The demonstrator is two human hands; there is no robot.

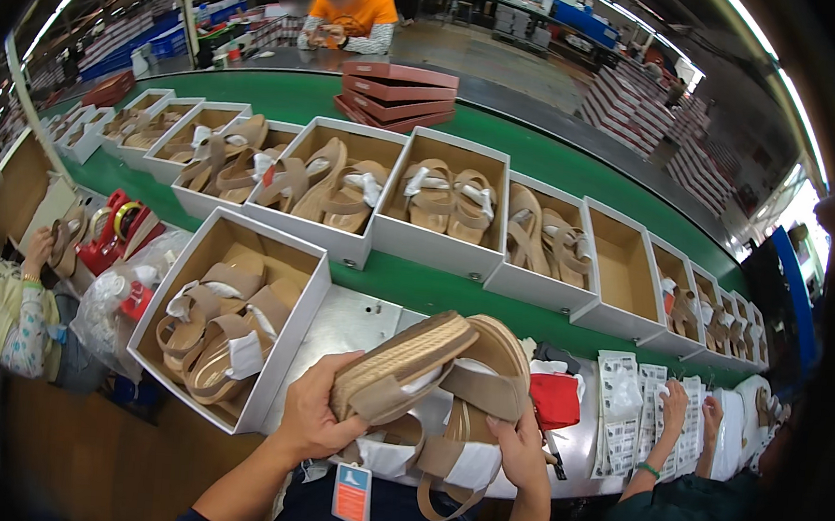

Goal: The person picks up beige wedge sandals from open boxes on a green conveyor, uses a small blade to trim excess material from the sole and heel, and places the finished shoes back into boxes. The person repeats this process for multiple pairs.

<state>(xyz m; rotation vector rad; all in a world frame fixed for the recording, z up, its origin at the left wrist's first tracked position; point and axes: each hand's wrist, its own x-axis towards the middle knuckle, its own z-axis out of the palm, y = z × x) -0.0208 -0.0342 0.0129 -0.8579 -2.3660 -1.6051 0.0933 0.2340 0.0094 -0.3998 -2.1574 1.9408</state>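
Observation:
In front of my body, I hold two tan strappy sandals with thick soles. My left hand [318, 413] grips the left sandal [400, 366], which is tilted so its woven-look sole edge shows. My right hand [523, 450] is closed on the side of the right sandal [488, 382], with its straps facing me. White paper wraps some straps on both. Just below the left sandal hangs a small orange and blue card [352, 494]; what it is fixed to cannot be made out. Left of my hands, an open white box [280, 353] contains another pair of tan sandals.
A row of open white boxes [442, 253], most with sandals, lines the green surface [377, 285]. Behind it are stacked reddish lids [398, 97]. A red pouch [555, 401] and sticker sheets [617, 415] lie to the right. Co-workers sit left and right; another faces me in orange [372, 15].

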